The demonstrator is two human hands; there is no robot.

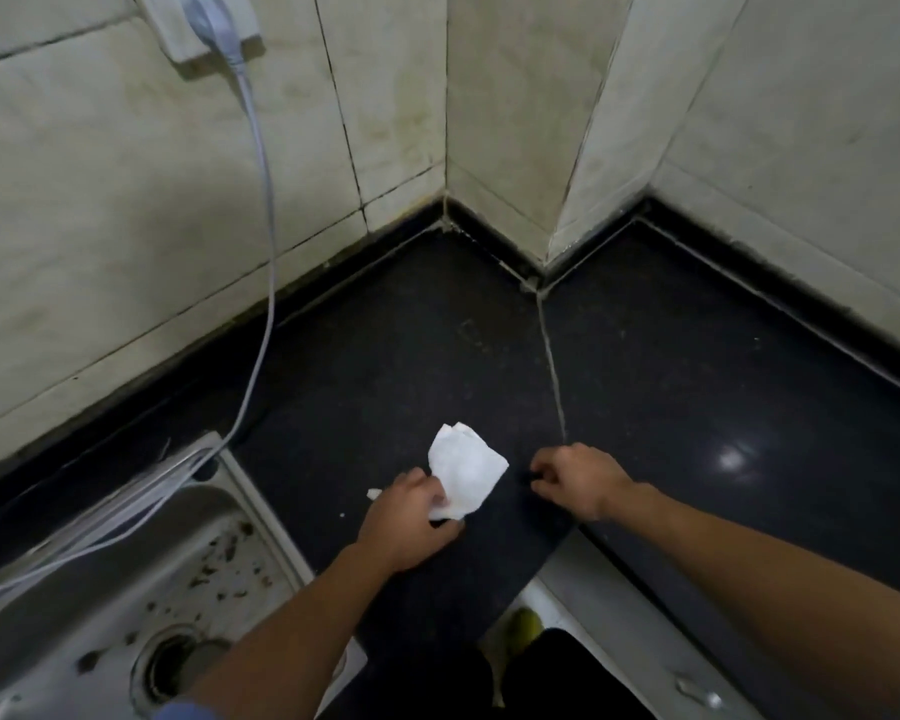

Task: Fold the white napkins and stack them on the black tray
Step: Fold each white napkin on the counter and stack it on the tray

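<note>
While left hand (411, 517) pinches napkin (468, 472) near edge, right hand (578, 480) curls beside.

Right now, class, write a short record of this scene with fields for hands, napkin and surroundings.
left hand: grips white napkin at its near edge
right hand: fingers curled beside napkin; contents unclear
napkin state: rumpled, over dark counter
surroundings: steel sink left, white cable from wall socket
black tray: not visible
</note>
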